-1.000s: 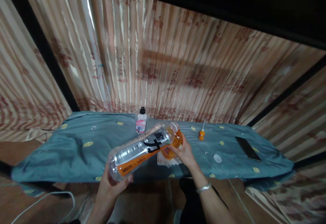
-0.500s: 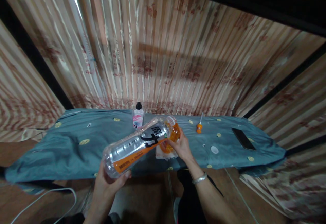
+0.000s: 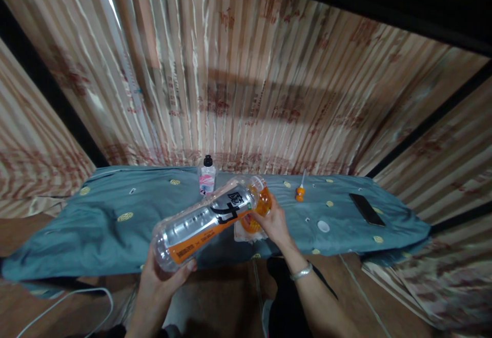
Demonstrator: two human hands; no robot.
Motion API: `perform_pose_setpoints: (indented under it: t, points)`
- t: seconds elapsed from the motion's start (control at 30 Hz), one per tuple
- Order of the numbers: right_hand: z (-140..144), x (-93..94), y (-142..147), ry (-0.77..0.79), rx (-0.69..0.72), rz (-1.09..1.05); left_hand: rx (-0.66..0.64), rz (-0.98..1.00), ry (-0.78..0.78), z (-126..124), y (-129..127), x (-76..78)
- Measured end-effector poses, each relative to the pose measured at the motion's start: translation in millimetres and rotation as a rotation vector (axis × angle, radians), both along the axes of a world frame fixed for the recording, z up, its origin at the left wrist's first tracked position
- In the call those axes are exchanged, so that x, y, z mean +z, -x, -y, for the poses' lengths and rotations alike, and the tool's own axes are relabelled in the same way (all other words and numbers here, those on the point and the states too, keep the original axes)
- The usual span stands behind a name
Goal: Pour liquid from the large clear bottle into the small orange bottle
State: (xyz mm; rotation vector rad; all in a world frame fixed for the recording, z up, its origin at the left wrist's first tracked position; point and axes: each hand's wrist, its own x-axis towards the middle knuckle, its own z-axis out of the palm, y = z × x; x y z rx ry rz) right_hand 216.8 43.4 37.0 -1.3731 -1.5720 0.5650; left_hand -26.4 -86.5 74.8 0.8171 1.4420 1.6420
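Note:
My left hand (image 3: pixel 163 276) is closed around the base of a large clear plastic bottle (image 3: pixel 203 225) with an orange and silver label. The bottle is tilted, its neck end pointing up and to the right. At that end my right hand (image 3: pixel 274 222) is wrapped round an amber-orange bottle (image 3: pixel 262 199), which looks transparent. The larger bottle partly covers it, so I cannot tell whether the two mouths touch. Below them a pale cloth or tissue (image 3: pixel 246 234) lies on the teal bedspread (image 3: pixel 115 240).
Behind the hands stands a small bottle (image 3: pixel 207 179) with a black cap and pink label. To the right are an orange pump top with a tube (image 3: pixel 300 192), a white round lid (image 3: pixel 323 226) and a black phone (image 3: pixel 366 209). Striped curtains (image 3: pixel 246 86) hang behind.
Both hands keep their hold on the bottles. The large bottle's base has shifted very slightly left and down, and the view has moved a little.

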Motion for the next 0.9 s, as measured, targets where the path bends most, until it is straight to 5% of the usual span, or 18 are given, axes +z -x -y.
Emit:
perform_pose_setpoints:
  t: [0.9]
  points:
    - [3.4,2.7,1.4,0.036,-0.003,-0.053,0.053,-0.179,0.022,2.7,-0.3,-1.2]
